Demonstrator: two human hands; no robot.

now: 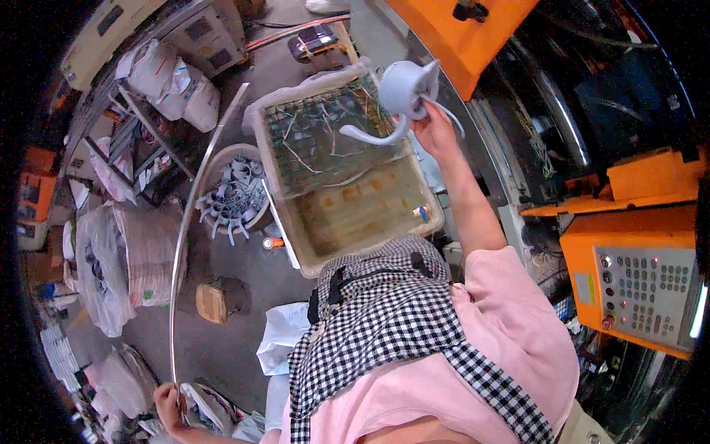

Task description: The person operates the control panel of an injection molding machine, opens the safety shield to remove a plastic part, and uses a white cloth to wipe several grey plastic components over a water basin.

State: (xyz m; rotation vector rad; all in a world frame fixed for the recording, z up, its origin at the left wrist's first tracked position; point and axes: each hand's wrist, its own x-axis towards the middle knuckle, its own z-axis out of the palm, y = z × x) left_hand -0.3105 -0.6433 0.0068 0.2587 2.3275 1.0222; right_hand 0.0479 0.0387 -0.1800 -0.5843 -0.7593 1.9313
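My right hand (438, 133) is raised over the far right corner of a water-filled tub (302, 257). Its fingers are closed on a pale grey-blue moulded plastic part (401, 87), which has a rounded body and long curved arms. Down at the lower left, my left hand (170, 405) is closed round the near end of a long thin pale rod (177, 270). The rod stretches far forward past a round bucket (257, 222). Similar grey curved parts (229, 194) fill that bucket. A dark mesh (314, 137) with pale sticks covers the tub's far half.
An orange machine (580, 285) with a button panel (647, 288) stands to the right. On the left are stuffed sacks (155, 255), a metal rack (155, 140) and white bags (166, 81). A small brown block (211, 303) and an orange-and-white can (273, 243) are near the bucket.
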